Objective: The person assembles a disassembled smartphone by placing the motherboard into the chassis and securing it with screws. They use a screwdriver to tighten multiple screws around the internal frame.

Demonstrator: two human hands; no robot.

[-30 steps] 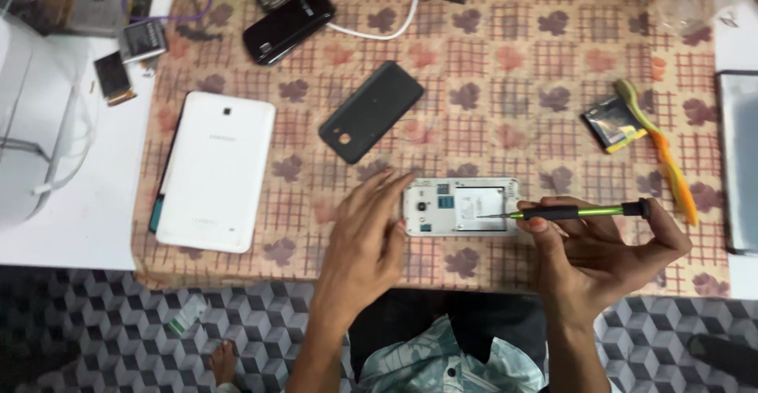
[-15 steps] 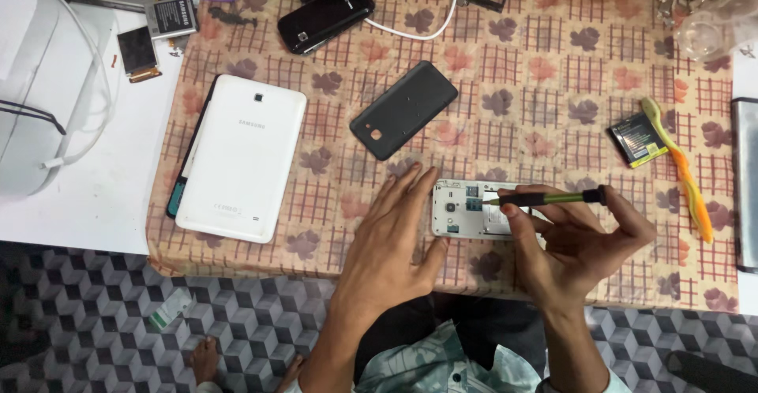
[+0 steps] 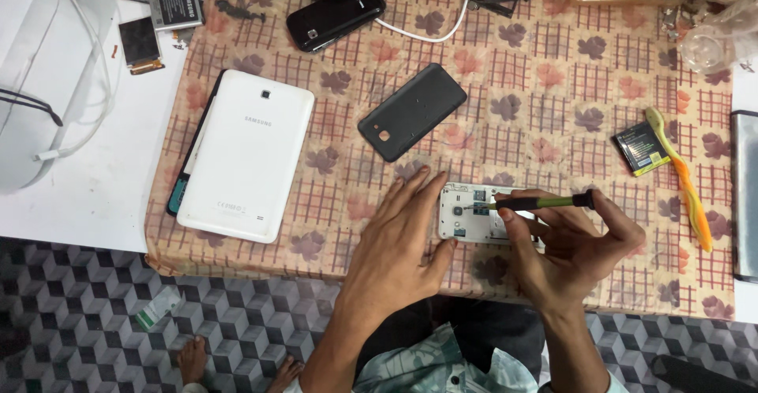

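White opened phone (image 3: 474, 213) lies pinned under my flat, open left hand (image 3: 399, 243); at its 3 o'clock, right hand (image 3: 572, 243) fingers grip a green-handled screwdriver (image 3: 541, 201), tip apparently seated in a screw.

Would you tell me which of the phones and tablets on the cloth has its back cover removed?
The white phone under both hands, its insides exposed. The white tablet and black phone remain closed.

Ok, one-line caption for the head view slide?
Left hand steadies an opened white phone while right hand works a screwdriver into it.
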